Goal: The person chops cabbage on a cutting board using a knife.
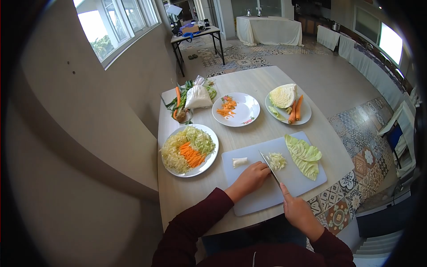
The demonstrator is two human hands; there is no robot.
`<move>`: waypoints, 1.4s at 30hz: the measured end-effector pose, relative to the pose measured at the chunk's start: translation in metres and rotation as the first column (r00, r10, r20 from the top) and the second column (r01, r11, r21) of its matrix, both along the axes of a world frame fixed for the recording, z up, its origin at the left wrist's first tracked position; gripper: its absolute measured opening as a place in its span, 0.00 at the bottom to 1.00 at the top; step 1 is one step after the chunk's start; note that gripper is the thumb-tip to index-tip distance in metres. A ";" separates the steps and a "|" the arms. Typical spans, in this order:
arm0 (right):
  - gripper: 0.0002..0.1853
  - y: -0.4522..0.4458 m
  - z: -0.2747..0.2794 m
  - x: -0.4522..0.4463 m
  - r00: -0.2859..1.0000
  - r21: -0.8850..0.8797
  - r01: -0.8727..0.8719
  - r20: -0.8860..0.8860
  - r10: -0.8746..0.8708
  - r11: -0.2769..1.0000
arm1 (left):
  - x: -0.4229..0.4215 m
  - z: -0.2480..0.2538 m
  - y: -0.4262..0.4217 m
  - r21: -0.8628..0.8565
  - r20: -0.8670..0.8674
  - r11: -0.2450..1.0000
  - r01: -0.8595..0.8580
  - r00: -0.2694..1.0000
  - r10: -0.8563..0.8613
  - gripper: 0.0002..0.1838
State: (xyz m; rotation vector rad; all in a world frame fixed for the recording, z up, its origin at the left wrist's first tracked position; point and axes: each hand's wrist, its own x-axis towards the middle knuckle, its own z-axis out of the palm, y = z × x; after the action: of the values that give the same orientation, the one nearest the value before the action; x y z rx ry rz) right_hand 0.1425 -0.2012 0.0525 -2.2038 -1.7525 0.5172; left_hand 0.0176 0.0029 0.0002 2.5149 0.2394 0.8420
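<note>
My right hand (301,212) is closed around the handle of a kitchen knife (274,175), its forefinger stretched along the top. The blade points away from me over a white cutting board (258,204). Beside the blade's left side, my left hand (252,176) rests on the board with curled fingers; whatever lies under the fingertips is hidden. Shredded cabbage (277,161) lies in a small heap right of the blade. Pale green cabbage leaves (304,155) are spread at the board's right side. A short white piece (240,162) sits on the left part, above my left hand.
Left stands a plate (213,162) with shredded vegetables, including carrot strips (191,154). Behind are a plate (249,109) with carrot pieces, a plate (306,115) with half a cabbage (283,95) and carrots (299,107), and a bag of white contents (199,97) among greens. A wall (111,120) borders the left.
</note>
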 end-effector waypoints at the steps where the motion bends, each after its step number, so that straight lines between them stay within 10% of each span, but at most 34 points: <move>1: 0.36 -0.003 0.001 -0.001 1.000 -0.009 0.002 0.005 -0.002 1.000 | 0.000 0.000 -0.001 0.012 0.003 1.000 -0.007 1.000 0.007 0.05; 42: 0.30 -0.039 0.052 0.003 0.970 0.006 0.080 -0.229 -0.077 0.997 | 0.001 -0.003 0.004 0.126 -0.013 0.992 -0.021 1.000 0.023 0.05</move>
State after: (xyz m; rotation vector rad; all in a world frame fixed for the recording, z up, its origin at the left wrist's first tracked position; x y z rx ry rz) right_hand 0.1451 -0.2399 0.1044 -2.0983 -1.5400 0.7060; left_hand 0.0182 0.0073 -0.0030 2.6408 0.2251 0.8726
